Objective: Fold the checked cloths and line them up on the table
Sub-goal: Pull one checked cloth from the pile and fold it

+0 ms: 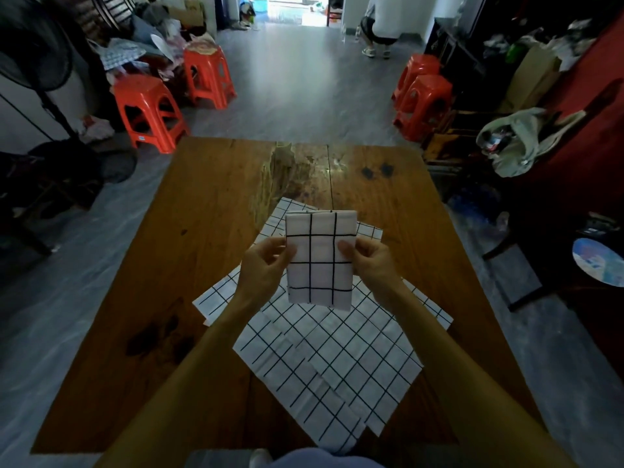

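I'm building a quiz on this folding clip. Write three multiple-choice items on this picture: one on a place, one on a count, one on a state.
1. Where is the folded cloth?
A. Held up above the spread cloths
B. Lying on the floor
C. Draped over a stool

2. How many orange stools stand left of the table?
A. None
B. Two
C. Five

3. What are the hands doing?
A. Resting flat on the table
B. Hanging at the person's sides
C. Both pinching the folded cloth

Answers:
1 A: the left hand and right hand hold it over the unfolded cloths lying on the table.
2 B: one stool stands nearer, the other stool behind it.
3 C: a thumb shows on each side edge of the folded cloth.
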